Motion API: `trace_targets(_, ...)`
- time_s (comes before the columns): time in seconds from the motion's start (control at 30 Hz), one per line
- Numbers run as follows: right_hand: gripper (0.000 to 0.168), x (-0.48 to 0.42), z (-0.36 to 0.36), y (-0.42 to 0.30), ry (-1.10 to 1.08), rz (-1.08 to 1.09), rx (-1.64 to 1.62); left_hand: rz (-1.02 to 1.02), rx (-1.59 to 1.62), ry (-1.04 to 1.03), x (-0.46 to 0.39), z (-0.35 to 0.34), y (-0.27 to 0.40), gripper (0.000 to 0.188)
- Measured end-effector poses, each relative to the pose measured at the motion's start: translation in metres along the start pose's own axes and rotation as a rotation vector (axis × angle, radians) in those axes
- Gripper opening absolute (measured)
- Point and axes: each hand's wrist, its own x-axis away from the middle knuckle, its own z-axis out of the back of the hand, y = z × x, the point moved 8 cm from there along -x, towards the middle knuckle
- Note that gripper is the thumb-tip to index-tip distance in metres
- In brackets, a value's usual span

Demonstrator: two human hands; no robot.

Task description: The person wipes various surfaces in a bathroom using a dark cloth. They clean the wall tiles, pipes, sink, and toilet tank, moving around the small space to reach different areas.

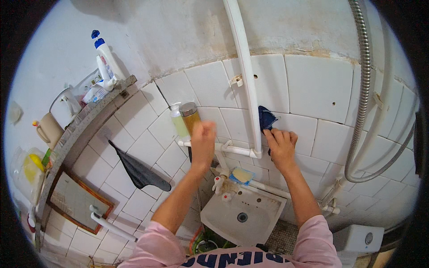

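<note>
My right hand (282,144) holds a dark blue cloth (266,118) against the white wall tiles, just right of a vertical white plastic pipe (246,67). Blurred, my left hand (203,135) is raised in front of the horizontal pipe; whether it grips anything does not show. Close behind it stand a jar with a metal lid and amber contents (190,115) and a pump bottle of pale green liquid (178,120). Below the hands is a white washbasin (243,204), with a bar of soap (242,175) on a blue dish at its back edge.
A stone shelf (90,109) at left carries bottles, a mug and a pitcher. Beneath it are a framed mirror (78,201) and a hanging dark grey cloth (140,171). A metal shower hose (363,83) loops down at right, above a white cistern (360,238).
</note>
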Motion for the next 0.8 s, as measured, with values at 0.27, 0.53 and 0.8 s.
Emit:
trace_targets(0.27, 0.042, -0.11, 0.029, -0.011, 0.257, -0.043, 0.177, 0.505, 0.163, -0.223, 0.148, -0.004, -0.085, 0.008)
trace_targets(0.53, 0.054, -0.002, -0.018, -0.004, -0.018, 0.192, 0.303, 0.612, 0.217, -0.433, 0.189, -0.025, -0.04, 0.009)
trace_targets(0.8, 0.039, 0.105, -0.028, -0.005, -0.447, -0.023, -0.005, 0.739, 0.525, -0.597, 0.276, -0.067, -0.062, 0.021)
